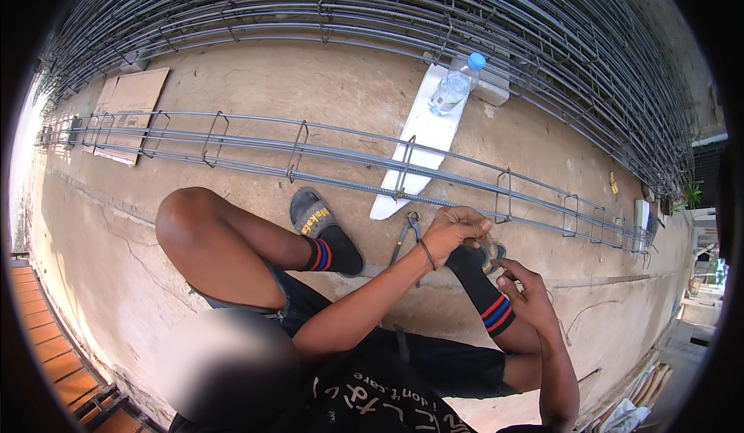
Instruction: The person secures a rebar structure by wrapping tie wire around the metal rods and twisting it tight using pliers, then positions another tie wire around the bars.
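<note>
I am seated low before a long rebar cage (256,144) with square stirrups, which runs across the view. My left hand (457,230) is closed in a pinch just in front of the cage's lower bars, above my right foot. Lower and to its right, my right hand (528,290) is also closed, thumb against fingers. Something thin may be between the fingertips of each hand, but it is too small to make out. A pair of pincers (401,241) with yellowish handles lies on the floor beside my left hand, its lower part hidden behind my forearm.
Under the cage lies a white board (428,131) with a blue-capped plastic bottle (452,92) on it. Stacked rebar cages (310,7) fill the far side. Cardboard (132,100) lies at the left. A thin wire (572,321) curves along the floor at the right.
</note>
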Demonstrator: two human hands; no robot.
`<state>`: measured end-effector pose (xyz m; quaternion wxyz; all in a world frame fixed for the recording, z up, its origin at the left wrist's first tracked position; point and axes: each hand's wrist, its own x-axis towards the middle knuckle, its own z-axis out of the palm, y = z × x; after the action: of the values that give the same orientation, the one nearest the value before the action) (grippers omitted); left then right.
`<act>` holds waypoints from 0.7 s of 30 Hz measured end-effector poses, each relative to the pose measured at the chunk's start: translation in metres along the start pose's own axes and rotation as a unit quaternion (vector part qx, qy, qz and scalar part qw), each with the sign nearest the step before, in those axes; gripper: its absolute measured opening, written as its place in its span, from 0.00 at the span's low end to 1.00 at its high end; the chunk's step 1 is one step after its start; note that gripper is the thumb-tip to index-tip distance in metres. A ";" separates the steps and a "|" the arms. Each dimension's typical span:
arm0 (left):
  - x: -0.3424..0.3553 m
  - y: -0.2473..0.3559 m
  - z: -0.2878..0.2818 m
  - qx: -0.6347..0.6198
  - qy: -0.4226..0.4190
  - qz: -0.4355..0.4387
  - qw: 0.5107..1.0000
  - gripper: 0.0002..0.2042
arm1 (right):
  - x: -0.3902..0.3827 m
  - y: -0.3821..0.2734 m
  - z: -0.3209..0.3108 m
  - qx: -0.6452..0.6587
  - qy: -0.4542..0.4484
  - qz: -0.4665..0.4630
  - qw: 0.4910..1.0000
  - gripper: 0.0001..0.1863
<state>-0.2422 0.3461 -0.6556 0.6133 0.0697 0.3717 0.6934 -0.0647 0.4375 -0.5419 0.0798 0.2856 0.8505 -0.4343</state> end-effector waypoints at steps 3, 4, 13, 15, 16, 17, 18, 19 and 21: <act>0.006 0.000 0.008 -0.011 -0.006 0.038 0.999 0.09 | 0.006 0.002 -0.002 0.034 0.021 0.051 0.998 0.13; 0.009 0.004 0.013 0.007 0.002 0.041 0.999 0.10 | 0.008 0.004 -0.007 0.032 0.020 0.047 0.998 0.13; 0.076 0.081 -0.063 0.511 0.262 0.216 0.790 0.11 | -0.009 0.050 -0.105 -0.183 0.215 -0.003 0.959 0.11; 0.084 0.100 -0.121 0.654 0.289 0.172 0.678 0.10 | -0.018 0.051 -0.117 -0.190 0.216 0.011 0.958 0.11; 0.085 0.107 -0.140 0.722 0.271 0.136 0.622 0.11 | -0.024 0.053 -0.123 -0.198 0.215 0.031 0.956 0.11; 0.084 0.109 -0.157 0.722 0.269 0.140 0.622 0.11 | -0.026 0.057 -0.126 -0.204 0.221 0.019 0.953 0.11; 0.084 0.108 -0.168 0.754 0.217 0.100 0.612 0.14 | -0.026 0.061 -0.126 -0.204 0.224 0.023 0.953 0.11; 0.080 0.108 -0.172 0.783 0.169 0.056 0.596 0.17 | -0.022 0.062 -0.124 -0.191 0.224 0.019 0.955 0.10; 0.079 0.101 -0.168 0.782 0.124 0.013 0.611 0.21 | -0.010 0.060 -0.114 -0.174 0.225 0.018 0.959 0.10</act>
<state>-0.4346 0.3477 -0.7432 0.2650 0.4409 0.8445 0.1491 -0.0106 0.5505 -0.5101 -0.0578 0.3727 0.9037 -0.2028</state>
